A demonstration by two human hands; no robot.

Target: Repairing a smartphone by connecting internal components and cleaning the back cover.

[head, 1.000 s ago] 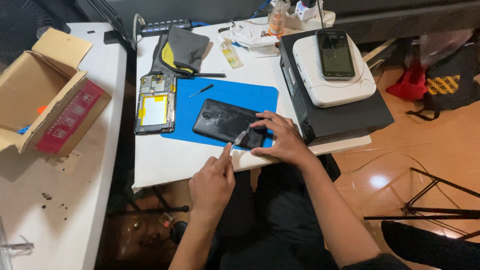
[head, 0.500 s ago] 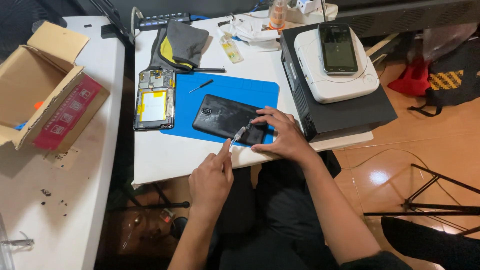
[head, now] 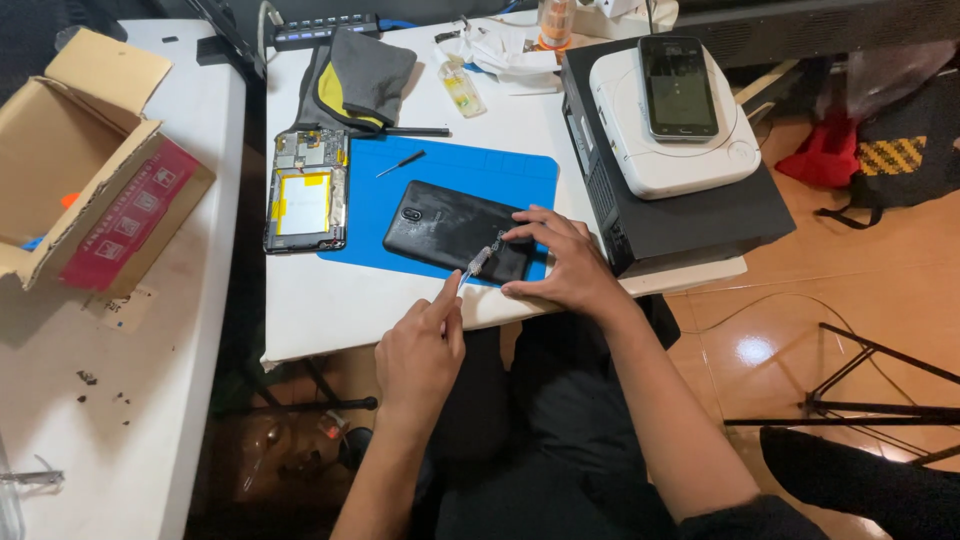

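View shifted down, white table (head: 330, 300), blue mat (head: 470, 170), tiled floor (head: 780, 330)

Matt black phone back (head: 455, 228) — smooth blue mat (head: 450, 170)

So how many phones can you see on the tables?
3: a black phone under the hands on the blue mat, an opened phone at the mat's left edge, and one on the white device.

Open cardboard box (head: 85, 160), red label, far left.
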